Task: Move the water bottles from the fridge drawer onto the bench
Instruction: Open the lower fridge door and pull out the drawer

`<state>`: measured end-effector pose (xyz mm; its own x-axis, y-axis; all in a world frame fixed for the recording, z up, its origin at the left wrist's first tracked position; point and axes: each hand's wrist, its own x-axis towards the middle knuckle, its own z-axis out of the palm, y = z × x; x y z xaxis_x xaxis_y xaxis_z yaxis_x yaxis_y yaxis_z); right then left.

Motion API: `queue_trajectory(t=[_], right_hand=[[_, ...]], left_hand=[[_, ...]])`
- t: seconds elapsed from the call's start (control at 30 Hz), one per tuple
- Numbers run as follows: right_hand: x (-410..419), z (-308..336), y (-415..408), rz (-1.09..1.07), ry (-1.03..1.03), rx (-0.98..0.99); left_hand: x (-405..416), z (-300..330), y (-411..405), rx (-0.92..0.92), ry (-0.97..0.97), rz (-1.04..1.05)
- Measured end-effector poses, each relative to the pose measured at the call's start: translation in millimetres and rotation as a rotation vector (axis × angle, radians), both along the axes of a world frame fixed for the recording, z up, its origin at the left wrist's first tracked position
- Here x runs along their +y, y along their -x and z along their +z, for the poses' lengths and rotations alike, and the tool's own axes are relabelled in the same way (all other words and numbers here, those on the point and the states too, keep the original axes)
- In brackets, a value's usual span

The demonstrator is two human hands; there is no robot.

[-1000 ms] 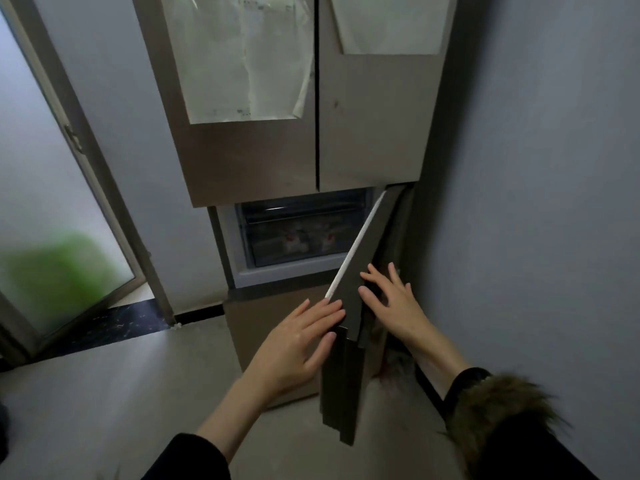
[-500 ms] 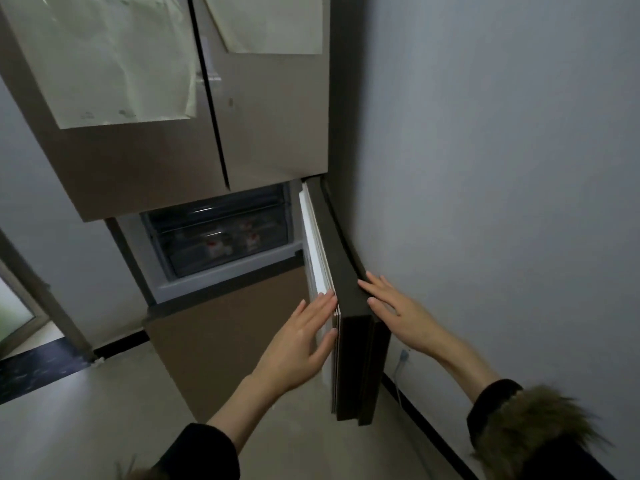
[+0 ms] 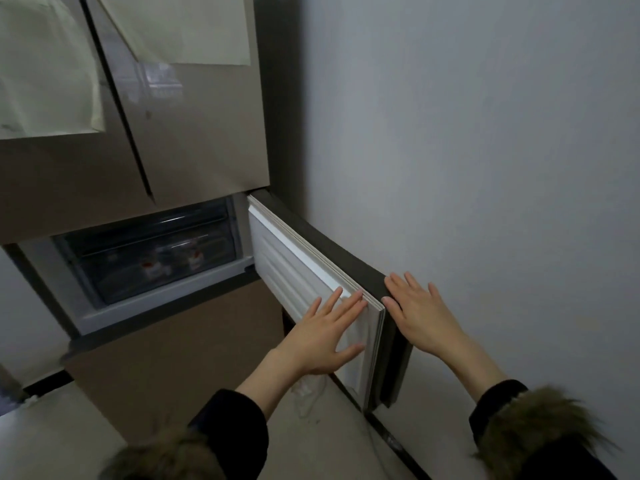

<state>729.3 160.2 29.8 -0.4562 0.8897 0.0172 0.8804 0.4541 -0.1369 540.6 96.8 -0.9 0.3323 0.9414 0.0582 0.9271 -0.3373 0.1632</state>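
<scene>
The small fridge door (image 3: 311, 271) stands swung wide open toward the wall (image 3: 485, 168). The left hand (image 3: 325, 337) lies flat on the door's white inner side, fingers straight, its grip apart. The right hand (image 3: 420, 317) rests on the dark outer face, fingers spread, grip apart too. Behind, the see-through fridge drawer (image 3: 152, 258) sits closed in its bay, with water bottles (image 3: 169, 261) dimly visible inside.

Two hands are showing: a left hand (image 3: 323, 336) and a right hand (image 3: 420, 315). One small fridge door (image 3: 304, 271) is standing open. One drawer (image 3: 149, 258) is showing behind it. Two paper sheets (image 3: 180, 26) are hanging above; bottles inside are too blurred for counting.
</scene>
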Motion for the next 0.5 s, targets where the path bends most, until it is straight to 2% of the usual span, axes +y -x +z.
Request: queue_trajectory(t=[0.2,0.5], right_hand=[[14.9,-2.2,-7.3,-0.027,-0.073,-0.034],[27.5,2.8,73.3,0.24,-0.13,0.002]], left_hand=[[17.5,5.7,7.0,-0.023,-0.032,0.08],[-13.2,7.0,89.7,-0.038,-0.102,0.364]])
